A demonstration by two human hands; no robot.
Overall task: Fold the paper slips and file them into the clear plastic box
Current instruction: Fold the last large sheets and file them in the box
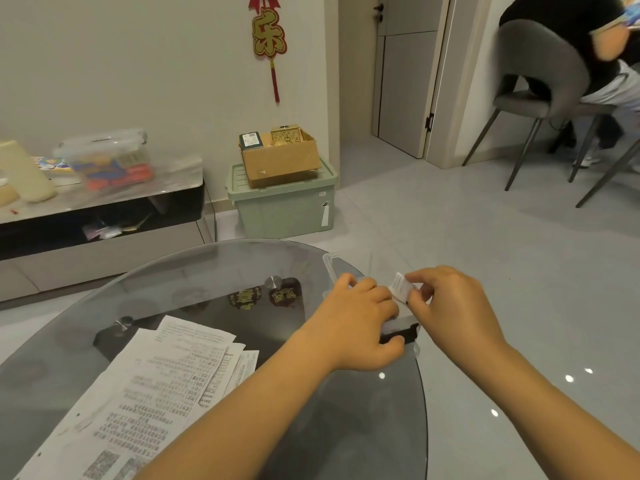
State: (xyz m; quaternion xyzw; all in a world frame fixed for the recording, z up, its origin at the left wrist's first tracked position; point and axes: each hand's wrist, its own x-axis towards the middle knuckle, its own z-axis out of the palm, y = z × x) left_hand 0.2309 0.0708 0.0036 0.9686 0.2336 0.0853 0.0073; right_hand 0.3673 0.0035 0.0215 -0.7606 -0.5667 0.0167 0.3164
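1. The right hand has its grip pinched on a small folded paper slip, thumb and forefinger pressed together on the slip's right edge. The slip is tilted and held in the air just above the clear plastic box.
2. The left hand rests on the same box with fingers curled over its near-left rim and the thumb against a dark latch at the front; its grip is wrapped on the box.
3. The box sits at the right edge of the round glass counter, mostly hidden by both hands; one clear rim corner shows beyond the left hand.
4. To the left on the counter lies a loose pile of printed paper sheets, unfolded and overlapping, well apart from the box.
5. Through the glass, dark ornaments with gold lettering show beneath the counter.
6. Farther off, a green storage bin stands on the floor by the wall with a cardboard box on its lid.
7. A low TV cabinet on the left carries a blurred clear container.
8. At the upper right a person sits on a grey chair.
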